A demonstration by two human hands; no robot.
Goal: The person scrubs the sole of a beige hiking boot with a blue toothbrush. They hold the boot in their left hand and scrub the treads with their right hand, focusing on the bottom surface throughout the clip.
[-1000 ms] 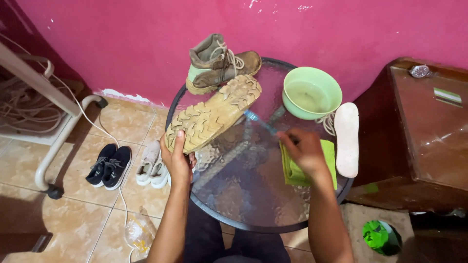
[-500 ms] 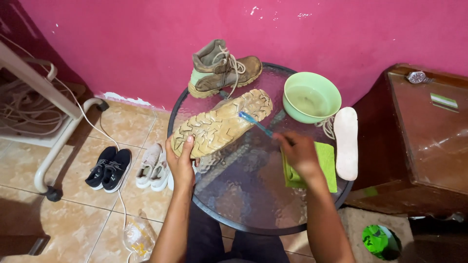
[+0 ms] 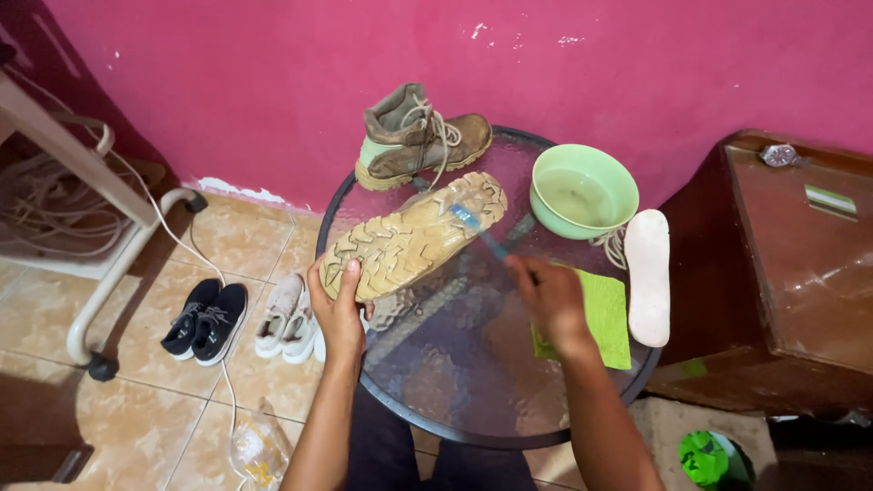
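Observation:
My left hand (image 3: 340, 309) grips the heel end of a tan boot (image 3: 414, 235) held sole-up over the round glass table (image 3: 455, 400). A small blue-headed brush (image 3: 477, 229) is pinched in my right hand (image 3: 550, 300), and its bristles touch the sole near the toe. The second tan boot (image 3: 414, 138) stands upright at the table's far edge by the pink wall.
A green bowl of cloudy water (image 3: 582, 191), a white insole (image 3: 647, 275) and a green cloth (image 3: 602, 314) lie on the table's right. Black shoes (image 3: 205, 320) and white shoes (image 3: 289, 316) sit on the tiled floor. A wooden cabinet (image 3: 800, 273) stands right.
My right hand has brought the brush from the cloth side up onto the boot's sole. The boot has tilted slightly in my left hand.

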